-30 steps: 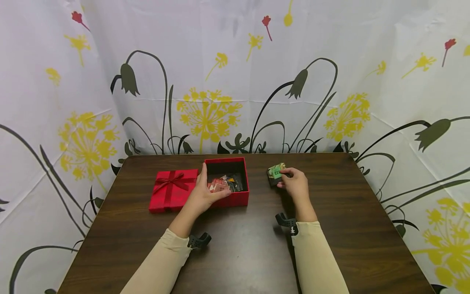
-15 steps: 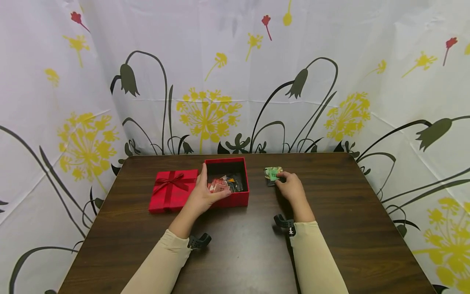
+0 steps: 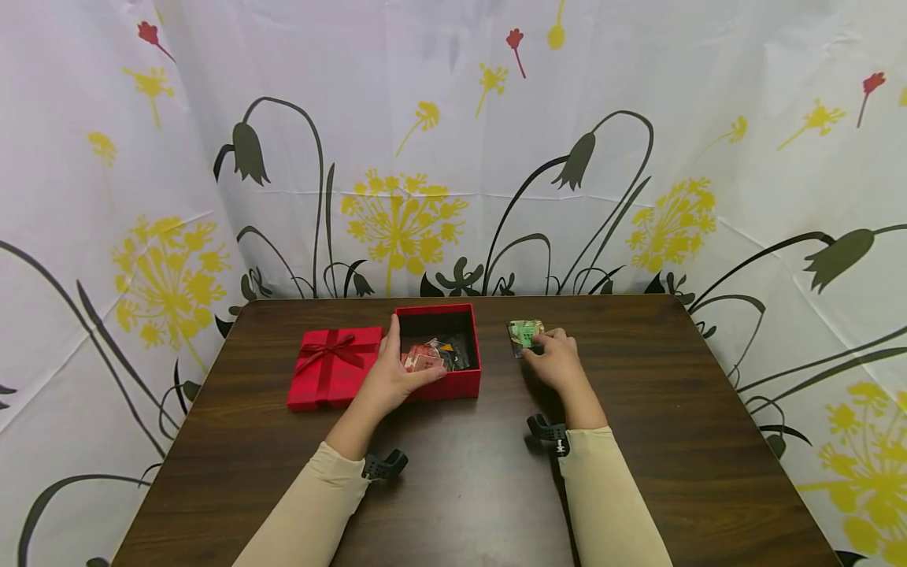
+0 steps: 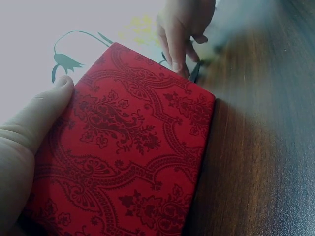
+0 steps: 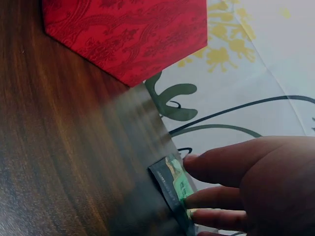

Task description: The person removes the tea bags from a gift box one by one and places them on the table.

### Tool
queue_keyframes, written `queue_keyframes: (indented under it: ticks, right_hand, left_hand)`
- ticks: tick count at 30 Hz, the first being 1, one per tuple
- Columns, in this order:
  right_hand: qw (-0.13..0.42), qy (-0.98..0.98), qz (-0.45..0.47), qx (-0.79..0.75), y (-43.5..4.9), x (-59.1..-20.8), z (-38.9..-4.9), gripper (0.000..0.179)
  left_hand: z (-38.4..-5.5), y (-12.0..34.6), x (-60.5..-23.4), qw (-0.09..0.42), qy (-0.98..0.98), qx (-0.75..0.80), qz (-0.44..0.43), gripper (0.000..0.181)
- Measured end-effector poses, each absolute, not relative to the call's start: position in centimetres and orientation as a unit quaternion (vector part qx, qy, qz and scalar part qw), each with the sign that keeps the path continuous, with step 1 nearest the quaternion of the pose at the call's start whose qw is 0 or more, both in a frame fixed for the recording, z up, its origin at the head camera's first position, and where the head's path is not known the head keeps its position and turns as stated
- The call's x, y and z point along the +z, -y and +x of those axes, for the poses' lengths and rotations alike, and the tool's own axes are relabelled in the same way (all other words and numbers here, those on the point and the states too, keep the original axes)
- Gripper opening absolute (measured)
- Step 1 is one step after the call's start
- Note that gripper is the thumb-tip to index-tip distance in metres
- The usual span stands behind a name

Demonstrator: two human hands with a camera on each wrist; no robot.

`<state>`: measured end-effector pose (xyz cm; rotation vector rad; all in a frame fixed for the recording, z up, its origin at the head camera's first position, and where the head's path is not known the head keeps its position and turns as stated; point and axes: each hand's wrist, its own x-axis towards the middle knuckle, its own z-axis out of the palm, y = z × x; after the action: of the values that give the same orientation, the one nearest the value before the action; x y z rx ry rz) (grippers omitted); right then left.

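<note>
Near the desk's far edge, a box is gripped by the left hand, likely against sliding; a packet is touched by the right hand, pinch unclear.

And here's the bench, dark brown and wood-grained, filling the lower frame! Left of centre, a bow-tied red lid; just beside it, mid-frame, the open red box; right of centre, a green-and-black packet, down at bench level.
</note>
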<state>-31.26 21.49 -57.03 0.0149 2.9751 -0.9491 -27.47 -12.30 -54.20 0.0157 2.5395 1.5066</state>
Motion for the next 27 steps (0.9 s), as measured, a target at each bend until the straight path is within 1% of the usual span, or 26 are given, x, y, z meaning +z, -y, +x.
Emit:
queue_keyframes:
  ticks: [3,8,10,19,27]
  right_hand:
    - [0.021,-0.953,-0.006,-0.301,-21.53,-56.88,-31.22,0.056]
    - [0.017,-0.950,-0.027,-0.312,-21.64,-56.85,-31.25,0.042]
    - [0.016,-0.949,-0.038,-0.313,-21.66,-56.85,-31.24,0.039]
    - [0.015,-0.950,-0.062,-0.306,-21.54,-56.71,-31.22,0.042]
    - [0.020,-0.946,-0.067,-0.315,-21.38,-56.77,-31.25,0.041]
  left_hand:
    - [-27.48,12.30,-54.18,0.093,-0.856,0.508,0.008,0.139]
    - [-27.50,12.32,-54.19,0.089,-0.857,0.507,0.012,0.142]
    - [-27.49,12.31,-54.19,0.089,-0.857,0.507,0.013,0.142]
    - [-27.53,12.26,-54.14,0.094,-0.858,0.505,0.008,0.137]
    - [-27.46,12.38,-54.04,0.096,-0.860,0.501,0.009,0.144]
